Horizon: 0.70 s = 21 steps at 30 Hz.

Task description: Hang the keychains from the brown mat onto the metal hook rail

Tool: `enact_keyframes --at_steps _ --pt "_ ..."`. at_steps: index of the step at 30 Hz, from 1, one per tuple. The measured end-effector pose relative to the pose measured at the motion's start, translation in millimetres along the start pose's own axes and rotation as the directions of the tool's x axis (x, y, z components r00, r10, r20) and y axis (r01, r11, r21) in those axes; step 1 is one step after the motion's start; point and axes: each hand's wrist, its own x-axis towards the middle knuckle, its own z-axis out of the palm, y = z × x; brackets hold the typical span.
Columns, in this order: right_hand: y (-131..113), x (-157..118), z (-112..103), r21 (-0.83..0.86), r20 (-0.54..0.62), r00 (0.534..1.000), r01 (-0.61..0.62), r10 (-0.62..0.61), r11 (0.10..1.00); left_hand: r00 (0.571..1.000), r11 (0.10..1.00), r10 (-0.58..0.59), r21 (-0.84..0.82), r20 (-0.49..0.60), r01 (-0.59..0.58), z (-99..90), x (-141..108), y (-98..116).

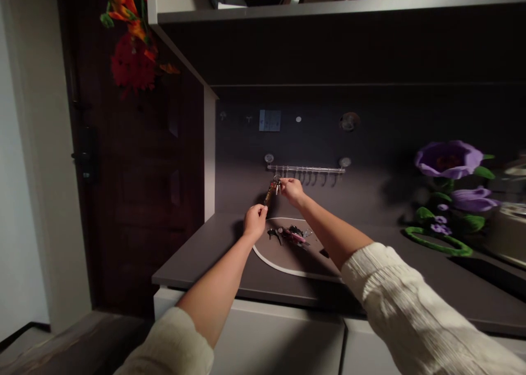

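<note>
A bunch of keys [277,185] with a brownish strap-like key fob [269,193] is held up between my hands, in front of the hook rail [306,170]. My right hand [292,191] pinches the bunch near its ring, close under the left end of the rail. Lower and to the left, my left hand [255,220] grips the lower end of the fob. Beneath them, more keys and small key rings [293,236], one with a pink piece, lie in a heap on a round mat [283,268] with a pale rim.
The mat lies on a dark counter [197,260] below an overhanging shelf [329,13]. Purple knitted-looking flowers [450,161] with a green ring base stand at the right. A dark door [135,199] is on the left, with red and orange flowers [133,62] hanging before it.
</note>
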Motion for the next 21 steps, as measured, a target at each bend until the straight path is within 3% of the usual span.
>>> enact_keyframes --at_steps 13,21 --pt "-1.2 20.7 18.4 0.153 -0.18 0.975 -0.107 0.134 0.982 1.0 0.996 0.029 0.085 0.004 -0.029 -0.8 0.1 -0.1" --pt "3.3 15.4 17.1 0.155 -0.152 0.971 -0.163 0.186 0.974 1.0 0.997 0.01 0.077 0.0 -0.01 -2.3 -0.7 1.7"
